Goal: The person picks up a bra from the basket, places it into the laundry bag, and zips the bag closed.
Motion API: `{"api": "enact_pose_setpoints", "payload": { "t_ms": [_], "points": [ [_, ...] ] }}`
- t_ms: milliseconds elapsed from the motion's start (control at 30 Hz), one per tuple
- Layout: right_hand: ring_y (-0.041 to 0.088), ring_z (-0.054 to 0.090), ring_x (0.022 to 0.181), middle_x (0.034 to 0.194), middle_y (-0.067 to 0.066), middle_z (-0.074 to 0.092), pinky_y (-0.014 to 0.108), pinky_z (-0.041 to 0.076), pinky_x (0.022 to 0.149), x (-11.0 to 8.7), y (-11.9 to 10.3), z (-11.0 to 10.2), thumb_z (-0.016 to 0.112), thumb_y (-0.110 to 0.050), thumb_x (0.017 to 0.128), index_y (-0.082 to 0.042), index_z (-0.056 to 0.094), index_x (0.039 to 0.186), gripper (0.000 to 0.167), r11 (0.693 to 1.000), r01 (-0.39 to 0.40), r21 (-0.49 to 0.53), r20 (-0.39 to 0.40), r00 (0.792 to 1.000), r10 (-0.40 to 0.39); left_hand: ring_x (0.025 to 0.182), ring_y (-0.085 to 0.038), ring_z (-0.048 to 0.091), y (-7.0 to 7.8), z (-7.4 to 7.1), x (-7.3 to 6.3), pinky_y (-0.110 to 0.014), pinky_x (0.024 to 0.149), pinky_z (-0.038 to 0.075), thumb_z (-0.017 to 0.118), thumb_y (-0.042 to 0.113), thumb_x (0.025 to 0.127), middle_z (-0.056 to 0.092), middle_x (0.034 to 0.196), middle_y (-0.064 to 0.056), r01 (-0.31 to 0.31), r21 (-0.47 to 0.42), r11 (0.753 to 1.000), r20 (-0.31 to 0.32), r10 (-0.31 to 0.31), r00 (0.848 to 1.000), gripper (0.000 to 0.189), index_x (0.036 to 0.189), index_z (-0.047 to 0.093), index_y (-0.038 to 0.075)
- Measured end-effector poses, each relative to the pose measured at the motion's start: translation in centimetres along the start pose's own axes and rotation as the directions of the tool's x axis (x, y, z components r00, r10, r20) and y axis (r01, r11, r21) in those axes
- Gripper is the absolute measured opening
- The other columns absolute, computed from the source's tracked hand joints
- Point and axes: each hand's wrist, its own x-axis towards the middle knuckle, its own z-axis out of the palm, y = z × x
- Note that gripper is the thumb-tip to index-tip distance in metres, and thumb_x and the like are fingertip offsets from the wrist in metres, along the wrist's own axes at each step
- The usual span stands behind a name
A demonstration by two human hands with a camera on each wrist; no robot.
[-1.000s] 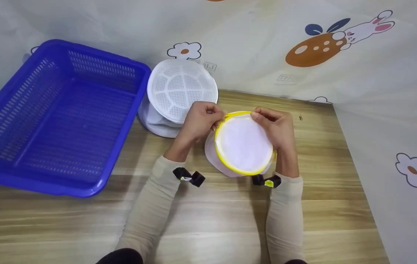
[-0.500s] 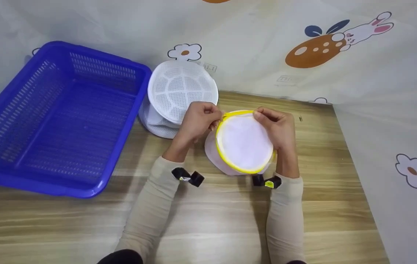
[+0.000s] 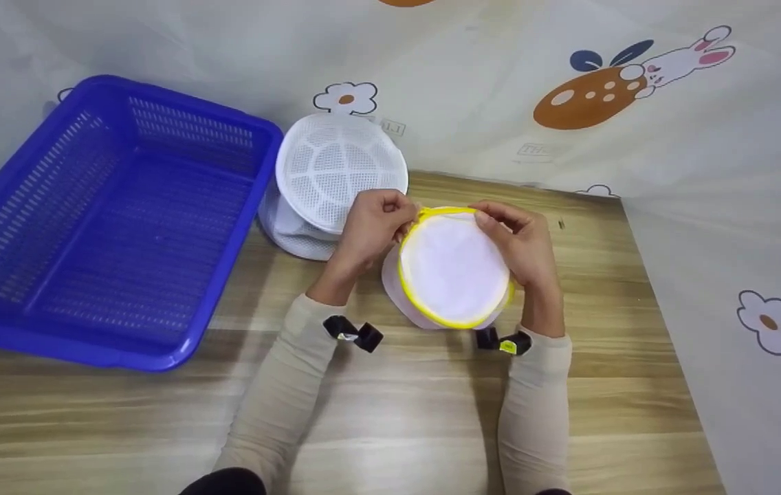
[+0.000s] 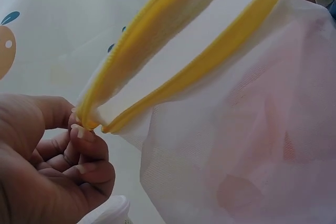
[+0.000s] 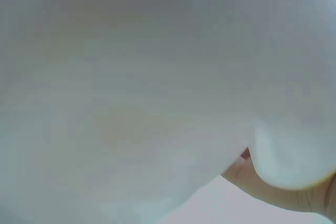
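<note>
A white mesh laundry bag (image 3: 456, 271) with a yellow zipper edge stands up from the table between the hands. In the head view, the left hand (image 3: 378, 223) pinches the yellow zipper edge at the bag's upper left. Its fingertips and the zipper's end show closely in the left wrist view, where the zipper (image 4: 210, 56) is parted and its two yellow edges lie apart. At the upper right of the round end, the right hand (image 3: 520, 240) grips the rim with thumb and fingers. White fabric fills most of the right wrist view and hides nearly all of that hand.
A large blue plastic basket (image 3: 225, 275) stands at the left. Right of it, against the patterned wall covering (image 3: 473, 89), white mesh laundry bags (image 3: 342, 168) are stacked, close behind the left hand. The wood-grain table (image 3: 390, 426) extends in front.
Both hands keep their hold on the bag. The bag's round end has shifted and tilted very slightly; the right forearm has moved a little to the right.
</note>
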Motion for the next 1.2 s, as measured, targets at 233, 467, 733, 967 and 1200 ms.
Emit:
{"api": "enact_pose_setpoints", "payload": {
  "t_ms": [233, 467, 733, 967, 1200],
  "points": [
    [0.021, 0.062, 0.084, 0.097, 0.009, 0.069, 0.029, 0.055, 0.065, -0.3, -0.8, 0.4, 0.064, -0.016, 0.093, -0.003, 0.074, 0.101, 0.019, 0.998, 0.051, -0.041, 0.114, 0.992, -0.046, 0.046, -0.010, 0.043, 0.2, -0.1, 0.0, -0.018, 0.043, 0.037, 0.063, -0.003, 0.087, 0.049, 0.054, -0.003, -0.020, 0.036, 0.999, 0.006, 0.020, 1.000, 0.021, 0.066, 0.060, -0.001],
    [0.020, 0.063, 0.087, 0.098, 0.014, 0.067, 0.029, 0.054, 0.069, -0.6, -2.7, 1.4, 0.060, -0.007, 0.094, 0.005, 0.071, 0.099, 0.017, 0.995, 0.100, -0.025, 0.170, 0.981, -0.094, 0.047, -0.011, 0.042, 0.4, -0.1, 0.1, -0.019, 0.043, 0.037, 0.062, -0.004, 0.085, 0.048, 0.054, -0.003, -0.017, 0.060, 0.998, 0.034, 0.015, 0.999, 0.020, 0.066, 0.060, 0.000],
    [0.018, 0.061, 0.090, 0.101, 0.014, 0.069, 0.024, 0.049, 0.073, -1.1, -3.6, 2.0, 0.056, -0.006, 0.096, 0.005, 0.070, 0.105, 0.019, 0.991, 0.117, -0.061, 0.189, 0.977, -0.103, 0.047, -0.010, 0.043, 0.0, 0.4, 0.0, -0.019, 0.045, 0.038, 0.063, -0.001, 0.087, 0.049, 0.055, -0.003, -0.040, 0.109, 0.993, 0.088, 0.030, 0.996, 0.020, 0.067, 0.061, 0.000],
    [0.018, 0.062, 0.082, 0.094, 0.009, 0.070, 0.025, 0.051, 0.069, -0.6, -1.3, 2.3, 0.060, -0.016, 0.095, 0.000, 0.073, 0.099, 0.021, 0.997, 0.060, -0.041, 0.172, 0.984, -0.052, 0.049, -0.010, 0.043, 0.0, 0.5, -0.3, -0.019, 0.047, 0.037, 0.063, -0.002, 0.086, 0.050, 0.054, -0.002, -0.049, 0.125, 0.991, 0.090, 0.038, 0.995, 0.020, 0.066, 0.060, 0.000],
    [0.017, 0.060, 0.079, 0.093, 0.012, 0.069, 0.023, 0.049, 0.067, -0.7, -1.8, 2.8, 0.061, -0.012, 0.094, 0.002, 0.071, 0.101, 0.019, 0.996, 0.031, -0.087, 0.182, 0.983, -0.015, 0.049, -0.009, 0.043, -0.1, 0.4, -0.3, -0.020, 0.047, 0.037, 0.064, 0.001, 0.086, 0.050, 0.054, 0.000, -0.068, 0.175, 0.982, 0.091, 0.053, 0.994, 0.020, 0.067, 0.062, 0.002]
  ]
}}
